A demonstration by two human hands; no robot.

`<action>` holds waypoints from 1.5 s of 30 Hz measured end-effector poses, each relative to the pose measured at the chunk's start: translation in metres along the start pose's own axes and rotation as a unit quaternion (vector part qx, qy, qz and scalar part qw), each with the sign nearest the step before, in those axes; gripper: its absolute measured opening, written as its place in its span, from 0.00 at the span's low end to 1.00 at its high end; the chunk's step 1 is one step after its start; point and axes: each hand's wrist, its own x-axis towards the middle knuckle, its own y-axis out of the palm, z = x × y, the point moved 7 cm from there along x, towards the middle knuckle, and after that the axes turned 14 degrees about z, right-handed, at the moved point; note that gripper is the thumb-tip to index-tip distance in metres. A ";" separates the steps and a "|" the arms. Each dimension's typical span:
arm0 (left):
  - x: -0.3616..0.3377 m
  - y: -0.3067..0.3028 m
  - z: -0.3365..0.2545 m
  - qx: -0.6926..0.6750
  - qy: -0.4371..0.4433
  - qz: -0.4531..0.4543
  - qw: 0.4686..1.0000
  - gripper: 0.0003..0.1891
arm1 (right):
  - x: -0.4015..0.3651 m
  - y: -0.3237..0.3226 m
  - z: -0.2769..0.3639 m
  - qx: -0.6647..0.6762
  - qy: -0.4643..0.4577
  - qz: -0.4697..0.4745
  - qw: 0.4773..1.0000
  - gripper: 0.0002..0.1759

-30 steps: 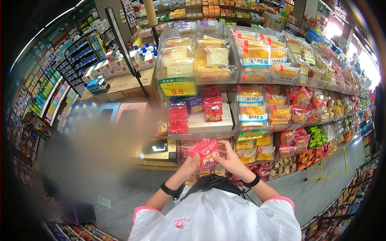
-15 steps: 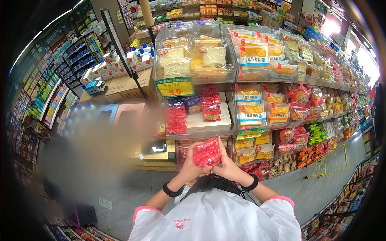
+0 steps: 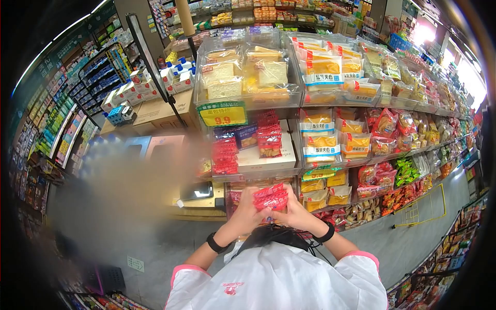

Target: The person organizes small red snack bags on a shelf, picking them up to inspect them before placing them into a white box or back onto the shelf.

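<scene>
I hold a stack of red snack packets (image 3: 270, 197) between both hands in front of a shop shelf. My left hand (image 3: 247, 213) grips the stack from the left and below. My right hand (image 3: 295, 211) holds it from the right. The packets are level with the lower shelf. Above them, on the middle shelf, stand more red packets (image 3: 225, 155) and a white carton (image 3: 268, 155) with red and blue packets on it.
Clear bins of bread (image 3: 243, 77) and yellow bagged cakes (image 3: 323, 72) fill the top shelf, with a green 9.9 price tag (image 3: 222, 112) below. Snack shelves run off to the right. Cardboard boxes (image 3: 155, 111) and a blurred area lie to the left. A grey aisle floor (image 3: 392, 237) is at the right.
The packets went from fanned out to squared into a compact stack, and both hands have lifted it slightly towards the shelf.
</scene>
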 end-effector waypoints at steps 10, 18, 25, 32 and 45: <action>0.046 -0.031 0.015 -0.056 -0.089 -0.041 0.994 0.21 | 0.028 -0.044 0.007 0.177 -0.088 -0.106 0.975 0.41; 0.092 -0.046 0.055 -0.084 -0.043 -0.100 0.991 0.18 | 0.076 -0.089 0.007 -0.178 -0.072 -0.203 0.960 0.37; 0.096 -0.036 0.091 -0.018 -0.051 -0.122 0.991 0.18 | 0.097 -0.088 -0.021 -0.237 -0.064 -0.165 0.955 0.40; 0.099 -0.028 0.100 -0.058 -0.053 -0.096 0.992 0.21 | 0.092 -0.097 -0.013 -0.374 0.095 -0.150 0.910 0.46; 0.101 -0.021 0.104 -0.129 -0.063 -0.092 0.985 0.28 | 0.078 -0.104 -0.017 -0.195 0.058 -0.114 0.972 0.44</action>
